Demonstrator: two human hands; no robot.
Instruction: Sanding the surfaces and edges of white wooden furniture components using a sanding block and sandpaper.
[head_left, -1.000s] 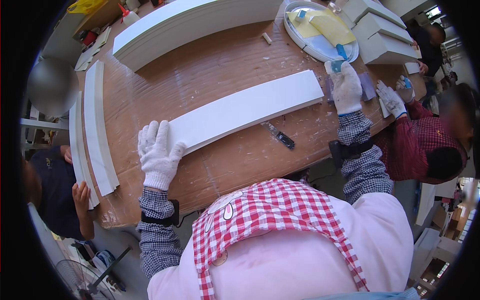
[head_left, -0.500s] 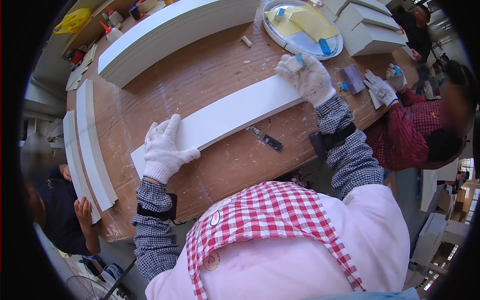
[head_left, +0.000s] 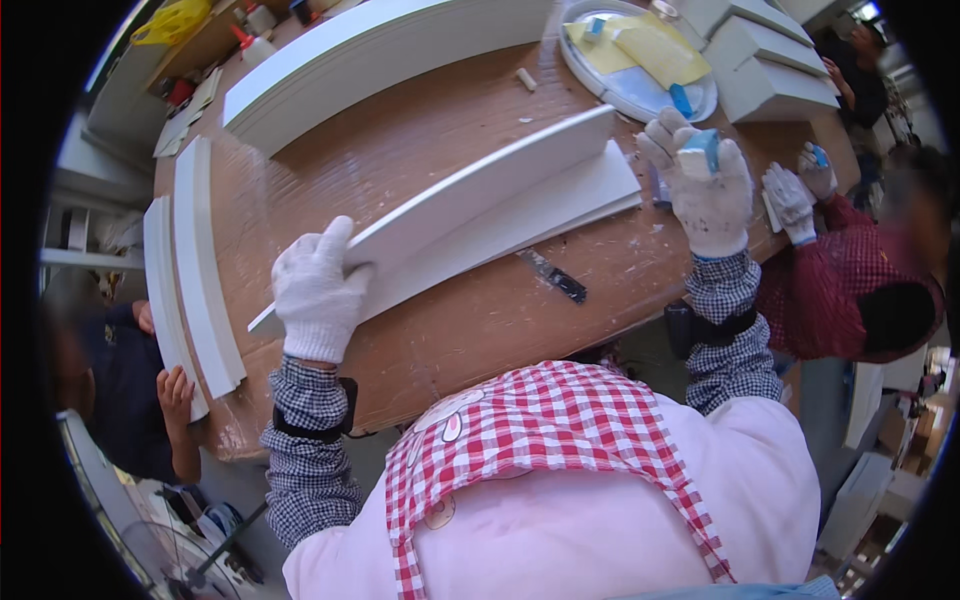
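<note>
My left hand (head_left: 318,292), in a white knit glove, is closed on the near-left end of a long white board (head_left: 490,183). That board stands tilted up on its long edge. Under and beside it lie more flat white boards (head_left: 585,200), one on another. My right hand (head_left: 715,205), gloved too, is raised off the boards past their right end. Its fingers are bent around a small blue-and-white block (head_left: 699,153). A dark flat blade tool (head_left: 553,276) rests on the table just in front of the boards.
A tall stack of white boards (head_left: 400,75) stands across the back of the brown table (head_left: 450,345). Long white strips (head_left: 205,270) lie at the left. A round tray (head_left: 712,105) holds yellow sheets. Co-workers (head_left: 830,270) are at both sides; white boxes (head_left: 765,85) sit back right.
The top board has gone from lying flat to tilted on its long edge, showing boards beneath. My right hand has left the board's right end with the block, moving right and toward me.
</note>
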